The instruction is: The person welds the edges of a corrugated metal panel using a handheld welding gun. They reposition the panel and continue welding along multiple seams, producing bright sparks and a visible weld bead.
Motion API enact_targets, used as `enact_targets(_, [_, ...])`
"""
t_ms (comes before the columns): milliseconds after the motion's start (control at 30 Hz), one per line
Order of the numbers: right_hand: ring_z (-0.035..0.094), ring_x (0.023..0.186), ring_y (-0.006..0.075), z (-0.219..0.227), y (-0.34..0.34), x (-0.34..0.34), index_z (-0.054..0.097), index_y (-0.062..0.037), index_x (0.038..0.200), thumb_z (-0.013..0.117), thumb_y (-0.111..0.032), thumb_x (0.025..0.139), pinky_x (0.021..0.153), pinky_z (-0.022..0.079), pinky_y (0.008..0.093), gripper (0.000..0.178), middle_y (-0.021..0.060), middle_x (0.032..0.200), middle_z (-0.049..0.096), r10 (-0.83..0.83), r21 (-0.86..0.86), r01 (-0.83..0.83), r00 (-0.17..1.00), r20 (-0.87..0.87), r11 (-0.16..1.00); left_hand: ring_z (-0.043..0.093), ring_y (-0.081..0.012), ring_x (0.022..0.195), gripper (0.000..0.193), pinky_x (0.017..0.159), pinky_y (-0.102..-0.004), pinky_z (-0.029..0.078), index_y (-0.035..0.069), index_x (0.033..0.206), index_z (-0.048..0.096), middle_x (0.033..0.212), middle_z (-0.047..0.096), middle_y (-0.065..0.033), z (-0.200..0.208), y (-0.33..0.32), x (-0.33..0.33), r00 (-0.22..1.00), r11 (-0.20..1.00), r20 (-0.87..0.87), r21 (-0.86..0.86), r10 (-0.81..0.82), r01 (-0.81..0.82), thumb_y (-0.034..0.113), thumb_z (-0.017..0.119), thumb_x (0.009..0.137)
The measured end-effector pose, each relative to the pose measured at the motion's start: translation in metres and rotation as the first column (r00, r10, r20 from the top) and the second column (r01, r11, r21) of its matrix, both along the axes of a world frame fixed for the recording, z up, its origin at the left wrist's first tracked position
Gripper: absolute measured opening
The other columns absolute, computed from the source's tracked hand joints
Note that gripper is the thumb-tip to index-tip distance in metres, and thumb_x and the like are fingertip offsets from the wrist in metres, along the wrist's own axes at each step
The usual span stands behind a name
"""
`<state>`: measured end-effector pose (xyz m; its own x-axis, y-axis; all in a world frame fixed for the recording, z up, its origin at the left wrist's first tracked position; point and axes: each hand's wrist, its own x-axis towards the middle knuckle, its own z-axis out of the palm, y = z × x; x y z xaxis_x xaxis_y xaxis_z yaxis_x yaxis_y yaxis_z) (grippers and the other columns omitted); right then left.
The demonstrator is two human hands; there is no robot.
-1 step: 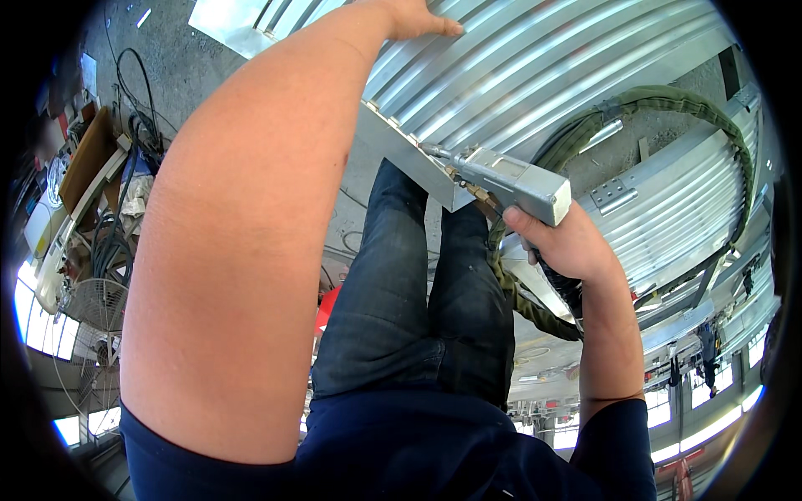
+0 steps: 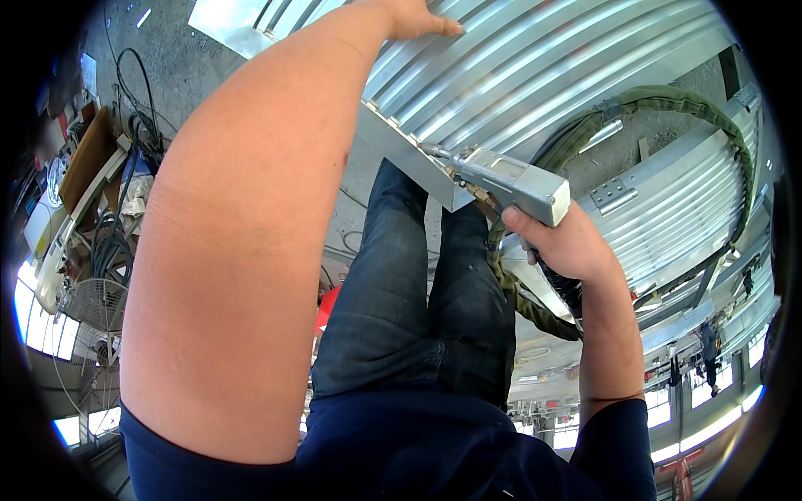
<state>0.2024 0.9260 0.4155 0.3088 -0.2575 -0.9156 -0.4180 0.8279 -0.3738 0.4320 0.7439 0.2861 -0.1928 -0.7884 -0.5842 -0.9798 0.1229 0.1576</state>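
Head view: person looks down at metalwork; hands well apart.
L hand (image 2: 413,21): at top of view, on ribbed metal panel (image 2: 535,71), thumb out across ribs; fingers cut off by frame, can't tell if they grip.
R hand (image 2: 564,242): wrapped round handle of grey tool (image 2: 518,184), thumb up nr its rear end.
Grey tool: boxy body, R of the legs, nose aimed up-L at panel's near edge; can't tell if tip touches.
Brass fitting (image 2: 480,193): on tool's underside, twd front.
Panel edge: flat flange (image 2: 405,154) folded along near side, just above the knees.
Green hose cover (image 2: 660,96): thick loop to R of panel; another stretch below tool, beside R leg.
2nd ribbed panel (image 2: 689,192): R side, partly ringed by loop; hinge-like bracket (image 2: 614,196) nr its L end.
Dark trousers (image 2: 376,267): legs apart, below flange.
Far L: brown board (image 2: 88,163), blk cables (image 2: 109,242), wire-cage fan (image 2: 98,305).
Red item (image 2: 328,307): behind L leg, mostly hidden.
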Motion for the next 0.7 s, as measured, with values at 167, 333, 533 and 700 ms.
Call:
enact_targets(167, [0.061,0.113,0.0255,-0.0047,0.004,0.0001,0.057,-0.0024,0.134,0.07,-0.031,0.095,0.097,0.048,0.0368,0.05,0.0146,0.122,0.067,0.03,-0.131,-0.024,0.999,0.041,0.991,-0.013,-0.0478,0.15,0.128,0.121,-0.0556,-0.003,0.014,0.161,-0.001,0.163,-0.01,-0.0294,0.0028,-0.0012,-0.0013,1.0,1.0,0.009,0.021,0.001,-0.001,0.063,0.075,0.07])
enact_targets(333, [0.065,0.091,0.0199,-0.0048,0.0027,-0.0003,0.058,-0.0031,0.133,0.07,-0.032,0.095,0.079,0.053,0.0338,0.05,0.0119,0.11,0.068,0.046,-0.105,-0.043,0.999,0.024,0.994,-0.013,-0.0476,0.15,0.128,0.121,-0.0556,-0.003,0.014,0.161,-0.001,0.163,-0.01,-0.0294,0.0033,-0.001,-0.0024,1.0,1.0,0.008,0.03,-0.004,0.004,0.063,0.075,0.07])
enact_targets(533, [0.057,0.063,0.0112,-0.0009,0.0028,-0.0013,0.057,-0.0035,0.132,0.069,-0.033,0.094,0.055,0.051,0.0291,0.049,0.0061,0.091,0.065,0.016,-0.034,-0.016,1.0,-0.002,0.999,-0.013,-0.0474,0.15,0.128,0.121,-0.0555,-0.003,0.014,0.161,-0.001,0.163,-0.01,-0.0295,0.0061,-0.0018,-0.0016,1.0,0.999,0.011,0.033,-0.001,0.001,0.063,0.075,0.07])
enact_targets(700, [0.057,0.062,0.0105,0.0004,0.0046,-0.0041,0.058,-0.0036,0.13,0.069,-0.032,0.094,0.054,0.05,0.0283,0.047,0.0047,0.089,0.065,0.01,0.017,-0.01,1.0,-0.028,1.0,-0.013,-0.0472,0.15,0.128,0.121,-0.0554,-0.004,0.014,0.161,-0.002,0.163,-0.01,-0.0295,0.0061,-0.0014,-0.0018,1.0,0.999,0.013,0.043,-0.002,0.002,0.063,0.076,0.07])
